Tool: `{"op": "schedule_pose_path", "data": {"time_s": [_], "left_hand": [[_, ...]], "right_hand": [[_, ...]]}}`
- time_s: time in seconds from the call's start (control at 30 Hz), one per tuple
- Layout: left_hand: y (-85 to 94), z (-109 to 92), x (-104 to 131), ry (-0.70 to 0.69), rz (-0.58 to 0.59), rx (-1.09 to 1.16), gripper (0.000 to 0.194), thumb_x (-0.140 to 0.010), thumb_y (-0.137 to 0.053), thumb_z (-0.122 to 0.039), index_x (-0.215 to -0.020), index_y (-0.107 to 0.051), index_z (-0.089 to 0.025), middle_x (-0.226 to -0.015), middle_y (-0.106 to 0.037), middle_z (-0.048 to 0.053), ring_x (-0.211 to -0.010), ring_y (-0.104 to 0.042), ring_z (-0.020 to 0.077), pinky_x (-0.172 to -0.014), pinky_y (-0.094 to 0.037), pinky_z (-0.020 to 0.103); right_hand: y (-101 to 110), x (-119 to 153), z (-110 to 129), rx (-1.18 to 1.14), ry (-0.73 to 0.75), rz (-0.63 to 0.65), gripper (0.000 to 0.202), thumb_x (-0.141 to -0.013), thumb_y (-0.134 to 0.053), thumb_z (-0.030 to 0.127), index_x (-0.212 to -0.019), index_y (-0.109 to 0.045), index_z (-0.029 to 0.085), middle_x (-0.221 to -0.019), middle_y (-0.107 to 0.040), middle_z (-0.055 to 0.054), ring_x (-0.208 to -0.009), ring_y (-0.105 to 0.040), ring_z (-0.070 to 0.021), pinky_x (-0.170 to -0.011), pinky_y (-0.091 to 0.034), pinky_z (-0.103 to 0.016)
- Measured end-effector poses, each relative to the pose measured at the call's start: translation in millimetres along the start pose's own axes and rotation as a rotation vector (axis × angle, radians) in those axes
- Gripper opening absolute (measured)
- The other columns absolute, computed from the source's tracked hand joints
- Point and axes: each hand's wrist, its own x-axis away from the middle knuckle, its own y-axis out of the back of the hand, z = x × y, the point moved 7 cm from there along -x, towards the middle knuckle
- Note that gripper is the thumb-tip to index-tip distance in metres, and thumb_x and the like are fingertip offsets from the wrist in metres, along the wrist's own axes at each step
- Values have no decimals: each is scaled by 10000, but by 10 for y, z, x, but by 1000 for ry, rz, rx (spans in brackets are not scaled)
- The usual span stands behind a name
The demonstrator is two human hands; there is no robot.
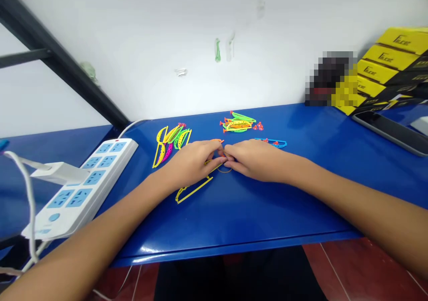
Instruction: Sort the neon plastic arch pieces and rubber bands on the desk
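Observation:
My left hand (197,160) and my right hand (249,158) meet fingertip to fingertip over the blue table. Both are pinched closed around small parts; a thin yellow piece and a bit of orange show between them, mostly hidden by the fingers. A thin rubber band (224,171) loops just below the fingertips. Beneath my left hand lies a yellow toy bow (194,190). Colourful toy bows (169,139) are heaped to the left, and another pile of bows (239,123) lies behind my hands. A blue bow (279,143) rests behind my right wrist.
On the left lies a white power strip (90,180) with a plug and cables. Small red suction cups (259,126) sit by the back pile. At right are a phone (391,131) and stacked yellow boxes (388,58). The blue table's front edge (234,250) runs below my hands.

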Motion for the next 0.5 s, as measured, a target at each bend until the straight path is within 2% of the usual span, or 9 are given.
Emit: {"op": "schedule_pose_path", "data": {"time_s": [0.07,0.13,0.33,0.5], "left_hand": [[-2,-19,7,-10,12,5,186,-1095,-575,-366,-1069,-668,-207,-783,-653,14,-858,-709,250,-886,-534,369],[3,-40,14,-30,14,5,183,-1099,-564,-358,-1084,-671,-211,-792,-654,17,-887,-718,257,-898,-534,372],[42,-63,12,-67,-21,27,161,-1062,-601,-299,-926,-624,-216,-739,-634,0,-679,-619,205,-662,-405,317],[35,-35,-4,-45,-16,61,146,-1056,-622,-320,-959,-655,-217,-720,-608,-15,-639,-566,189,-671,-397,317]], "right_hand": [[1,23,23,24,-12,17,268,-1162,-516,342,-1211,-695,149,-1191,-805,-159,-1011,-767,-304,-783,-442,-356],[14,32,46,38,-9,10,275,-1159,-518,343,-1222,-703,148,-1222,-802,-169,-1039,-773,-312,-786,-451,-356],[26,-13,38,8,15,10,297,-1160,-511,361,-1157,-731,162,-1092,-809,-146,-898,-752,-259,-740,-423,-331],[30,-19,25,5,22,3,313,-1167,-501,370,-1160,-727,153,-1051,-800,-138,-857,-726,-249,-718,-382,-330]]}}
